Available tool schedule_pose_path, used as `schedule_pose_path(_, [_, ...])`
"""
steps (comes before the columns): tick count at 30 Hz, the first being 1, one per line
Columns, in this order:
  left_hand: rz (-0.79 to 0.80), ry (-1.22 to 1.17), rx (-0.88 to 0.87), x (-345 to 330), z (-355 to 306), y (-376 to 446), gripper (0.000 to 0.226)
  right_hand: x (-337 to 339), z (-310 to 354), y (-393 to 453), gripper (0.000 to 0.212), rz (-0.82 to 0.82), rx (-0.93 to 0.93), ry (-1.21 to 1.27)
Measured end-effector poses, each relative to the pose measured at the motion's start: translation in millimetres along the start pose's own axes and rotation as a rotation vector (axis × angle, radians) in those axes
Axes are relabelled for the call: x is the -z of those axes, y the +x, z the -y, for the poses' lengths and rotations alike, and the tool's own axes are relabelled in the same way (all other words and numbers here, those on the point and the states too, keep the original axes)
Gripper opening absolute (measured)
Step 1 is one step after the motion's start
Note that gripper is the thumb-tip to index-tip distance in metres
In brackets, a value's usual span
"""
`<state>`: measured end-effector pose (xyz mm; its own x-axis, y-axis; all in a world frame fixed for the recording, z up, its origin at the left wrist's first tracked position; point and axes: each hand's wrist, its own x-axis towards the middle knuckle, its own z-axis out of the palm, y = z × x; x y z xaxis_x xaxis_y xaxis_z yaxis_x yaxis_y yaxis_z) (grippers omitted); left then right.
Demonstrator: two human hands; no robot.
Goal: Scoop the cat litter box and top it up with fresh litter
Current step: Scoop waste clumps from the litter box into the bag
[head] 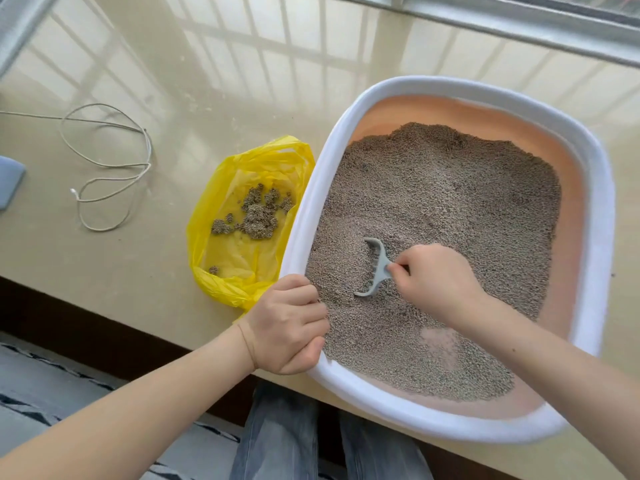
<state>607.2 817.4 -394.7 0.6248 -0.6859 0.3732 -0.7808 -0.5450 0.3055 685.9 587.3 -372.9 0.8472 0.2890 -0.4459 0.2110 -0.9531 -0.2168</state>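
While my left hand (289, 323) curls over the near-left rim of the litter box (585, 188), fingers hooked inside and thumb outside, my right hand (438, 277) is fisted around the handle of the scoop (375, 268). Scoop: grey plastic, slotted, curved head, lying in the litter (443, 202) near the box's left side, partly buried. Litter is fine grey-brown granules, uneven, heaped toward the far wall, with a pale bare patch at the near end. Box is a rounded rectangle, smooth white rim, peach inner walls, sitting on a glossy beige ledge (173, 81) with its near corner overhanging the edge. Just left of the box, touching its rim: crinkled yellow plastic bag (235, 258), mouth open, holding darker knobbly clumps (258, 213). Further left, a thin white cord (114, 168) lies in loose loops. Far side: window frame (519, 19), its grille reflected on the ledge.
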Motion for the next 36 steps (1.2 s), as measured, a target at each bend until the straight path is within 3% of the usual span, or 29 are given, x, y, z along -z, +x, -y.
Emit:
schedule_pose_path(13, [0.006, -0.017, 0.002, 0, 1, -1, 0.034, -33, -14, 3, 0.039, -0.228, 0.097, 0.526])
schedule_pose_path(21, [-0.011, 0.005, -0.002, 0, 0, 0, 0.036, -27, -29, -16, 0.036, -0.257, 0.041, 0.566])
schedule_pose_path(31, [-0.002, 0.012, -0.004, -1, 1, 0, 0.035, 16, -32, -34, 0.044, -0.15, -0.125, 0.116])
schedule_pose_path(36, [0.013, 0.018, -0.004, 0, 0, -1, 0.034, 21, 3, 8, 0.037, -0.133, -0.048, 0.053])
